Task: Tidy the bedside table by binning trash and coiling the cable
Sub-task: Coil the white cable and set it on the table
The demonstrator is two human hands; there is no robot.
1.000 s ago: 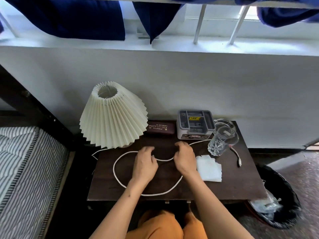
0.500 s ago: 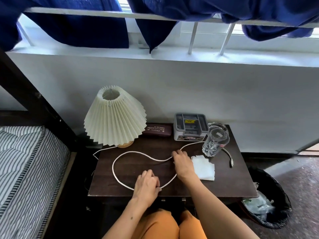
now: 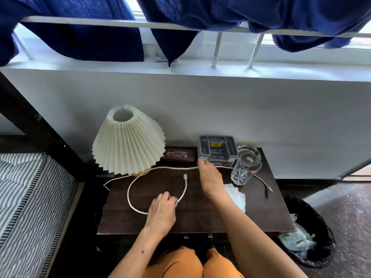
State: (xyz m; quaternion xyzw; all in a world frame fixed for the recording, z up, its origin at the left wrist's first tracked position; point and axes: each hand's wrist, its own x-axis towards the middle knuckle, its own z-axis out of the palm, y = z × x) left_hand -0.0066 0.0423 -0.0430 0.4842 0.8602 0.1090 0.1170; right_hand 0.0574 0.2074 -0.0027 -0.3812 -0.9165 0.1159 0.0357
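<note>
A white cable [image 3: 129, 189] lies in a wide loop on the dark wooden bedside table [image 3: 200, 221]. One plug end [image 3: 185, 176] rests mid-table; the other end [image 3: 268, 187] trails off past the glass at the right. My left hand [image 3: 161, 210] pinches the cable at the loop's near side. At the back of the table my right hand [image 3: 209, 178] grips the cable just in front of the grey organiser. A crumpled white tissue [image 3: 236, 196] lies beside my right forearm, partly hidden by it.
A pleated cream lamp [image 3: 128, 140] stands at the back left, with a maroon case [image 3: 178, 154] and a grey organiser tray [image 3: 217, 147] behind. A cut glass [image 3: 244, 169] stands at the right. A black-lined bin [image 3: 309, 235] sits on the floor, right of the table. A striped mattress [image 3: 26, 197] lies left.
My right hand has slid along the cable toward the organiser at the back. My left hand stays at the near side; the loop has opened and one plug end now lies free mid-table.
</note>
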